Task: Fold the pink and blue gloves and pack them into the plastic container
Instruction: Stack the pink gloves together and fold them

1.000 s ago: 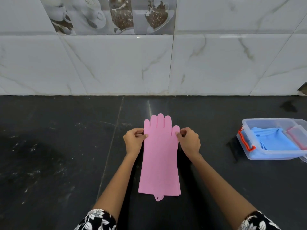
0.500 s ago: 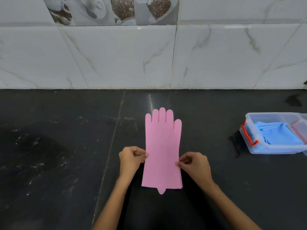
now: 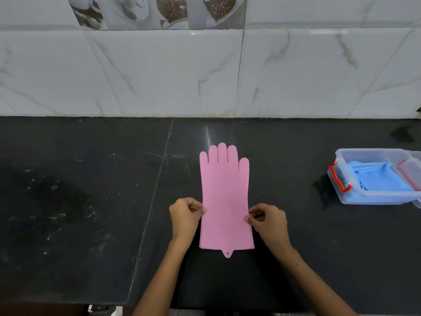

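Pinching the glove (image 3: 224, 201) at mid-length, left hand (image 3: 185, 216) and right hand (image 3: 268, 221) are gripping opposite edges, its long axis running straight away toward the wall.

A home kitchen: a dark stone surface (image 3: 91, 201) meets a white marble-tiled wall (image 3: 159, 76), with decorative tiles (image 3: 157, 11) picturing coffee cups.

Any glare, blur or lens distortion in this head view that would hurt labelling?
Head view: sharp on the pink glove and both hands, left hand and right hand. A faint glare streak lies on the dark counter behind the glove. Wide-angle bending tilts the wall tiles toward the edges. The plastic container is cropped at right.
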`<state>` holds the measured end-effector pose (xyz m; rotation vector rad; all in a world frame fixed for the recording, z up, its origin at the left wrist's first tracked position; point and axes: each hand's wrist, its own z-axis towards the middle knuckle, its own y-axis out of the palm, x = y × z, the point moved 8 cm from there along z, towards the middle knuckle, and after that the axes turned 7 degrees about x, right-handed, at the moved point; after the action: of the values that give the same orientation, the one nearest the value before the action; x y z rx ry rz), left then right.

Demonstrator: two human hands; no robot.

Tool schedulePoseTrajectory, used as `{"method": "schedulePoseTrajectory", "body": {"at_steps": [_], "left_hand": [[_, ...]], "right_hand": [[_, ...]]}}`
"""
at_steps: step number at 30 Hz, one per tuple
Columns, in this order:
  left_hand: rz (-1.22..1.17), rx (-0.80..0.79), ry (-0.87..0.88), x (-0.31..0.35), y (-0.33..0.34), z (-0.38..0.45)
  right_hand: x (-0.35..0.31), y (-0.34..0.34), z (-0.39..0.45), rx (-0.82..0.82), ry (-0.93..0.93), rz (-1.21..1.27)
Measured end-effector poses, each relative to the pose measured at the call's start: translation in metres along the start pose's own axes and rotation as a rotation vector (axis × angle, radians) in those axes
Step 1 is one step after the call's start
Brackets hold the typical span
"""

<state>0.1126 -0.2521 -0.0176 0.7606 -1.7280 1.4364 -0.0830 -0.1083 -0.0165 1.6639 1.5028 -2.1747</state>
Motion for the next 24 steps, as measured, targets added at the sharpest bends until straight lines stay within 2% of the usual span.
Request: {"method": "schedulePoseTrajectory", "body": {"at_steps": [4, 6, 10, 13, 15, 18, 24], "left_hand": [[0.011, -0.067, 0.048, 0.000, 0.003, -0.007], [0.038, -0.097, 0.147, 0.006, 0.003, -0.011], [0.153, -0.060, 0.589, 0.036, -0.006, -0.013], [0.285, -0.210, 0.807, 0.045, 0.008, -0.014], [0.394, -0.322, 0.831, 0.035, 0.015, -0.009], [0.409, -0.422, 0.782, 0.018, 0.014, 0.002], [0.392, -0.417, 0.946, 0.025, 0.015, 0.008]], "right_hand": [[0.005, -0.005, -0.004, -0.035, -0.028, -0.044], [0.001, -0.011, -0.002, -0.024, -0.116, -0.087], [-0.026, -0.015, 0.015, -0.041, -0.397, -0.059], [-0.039, -0.001, 0.026, -0.198, -0.522, -0.079], [-0.034, 0.007, 0.031, -0.291, -0.525, -0.117], [-0.020, 0.008, 0.038, -0.347, -0.523, -0.128], [-0.012, 0.011, 0.046, -0.420, -0.510, -0.066]]}}
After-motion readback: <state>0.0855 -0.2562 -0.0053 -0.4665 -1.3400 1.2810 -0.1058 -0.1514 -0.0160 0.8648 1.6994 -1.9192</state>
